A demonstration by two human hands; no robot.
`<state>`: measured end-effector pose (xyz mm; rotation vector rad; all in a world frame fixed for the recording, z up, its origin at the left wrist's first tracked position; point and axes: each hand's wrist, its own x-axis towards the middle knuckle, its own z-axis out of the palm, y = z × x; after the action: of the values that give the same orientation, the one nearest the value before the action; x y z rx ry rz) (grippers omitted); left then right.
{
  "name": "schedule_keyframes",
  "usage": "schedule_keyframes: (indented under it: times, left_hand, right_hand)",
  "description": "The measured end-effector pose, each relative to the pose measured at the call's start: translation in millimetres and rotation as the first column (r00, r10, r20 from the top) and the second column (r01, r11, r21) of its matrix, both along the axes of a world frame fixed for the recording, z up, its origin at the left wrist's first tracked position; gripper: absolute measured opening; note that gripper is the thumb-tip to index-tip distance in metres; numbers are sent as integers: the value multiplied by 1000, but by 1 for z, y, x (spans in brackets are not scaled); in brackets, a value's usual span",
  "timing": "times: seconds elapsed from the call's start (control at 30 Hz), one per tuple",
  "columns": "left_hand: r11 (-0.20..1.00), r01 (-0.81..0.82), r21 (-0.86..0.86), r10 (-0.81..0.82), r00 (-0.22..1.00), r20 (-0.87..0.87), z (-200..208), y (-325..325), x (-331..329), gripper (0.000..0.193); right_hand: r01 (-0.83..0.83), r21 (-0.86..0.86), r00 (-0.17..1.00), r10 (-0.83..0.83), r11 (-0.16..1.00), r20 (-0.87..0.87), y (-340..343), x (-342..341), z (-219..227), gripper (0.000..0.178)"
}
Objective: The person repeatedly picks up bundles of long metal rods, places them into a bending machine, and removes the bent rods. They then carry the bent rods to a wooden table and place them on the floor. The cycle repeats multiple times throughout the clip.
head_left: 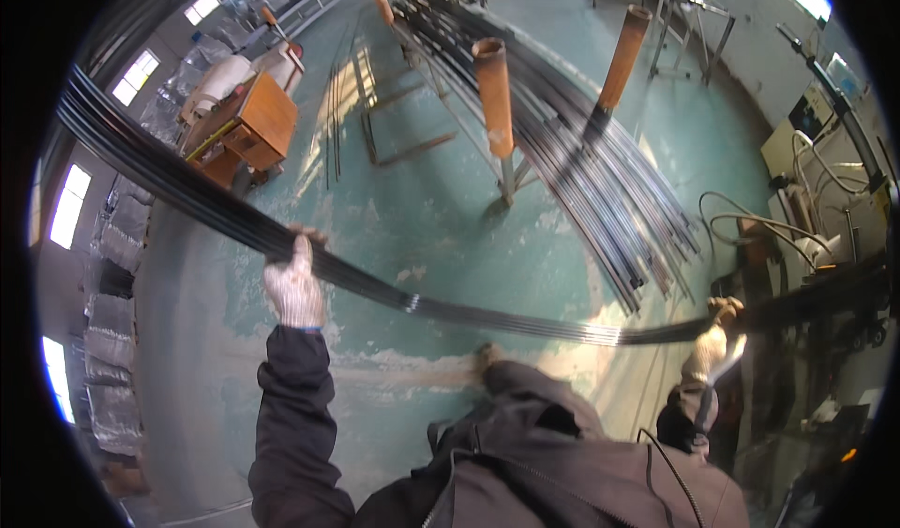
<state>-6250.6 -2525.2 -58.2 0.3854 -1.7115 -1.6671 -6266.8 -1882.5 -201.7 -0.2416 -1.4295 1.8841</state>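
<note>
1. A long, black bundle of thin metal bars is held up, nearer the person than the loose pile of grey metal bars
2. The white-gloved left hand wraps it, left of the pile; the pale-gloved right hand seems closed round it, rightward
3. Lifting looks done, setting down not; the pile lies unheld

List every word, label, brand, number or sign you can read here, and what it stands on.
None can be read.
Long dark bars held by the left hand and right hand: no readable marking.
Pale cabinet at the right: too small and blurred to tell.
Wrapped stacks at the left: too blurred to tell.
</note>
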Motion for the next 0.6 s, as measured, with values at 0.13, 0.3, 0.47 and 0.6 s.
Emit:
schedule_keyframes:
  times: [0.13,0.3,0.47,0.6]
  left_hand:
    - [1000,-2,28,2,999,-32,-9,-88,-62,18]
    - [996,29,84,-31,999,24,-36,-181,-170,16]
    - [960,240,143,-242,970,-3,-85,-267,-303,16]
    - [949,284,138,-297,951,84,-110,-317,-403,17]
  right_hand:
    - [42,195,982,-76,980,171,-95,-41,-35,23]
    - [136,99,968,-154,986,197,-192,-87,-71,27]
    - [332,-74,931,-315,940,182,-272,-148,-122,14]
    - [399,256,795,-471,881,381,-343,-165,-149,17]
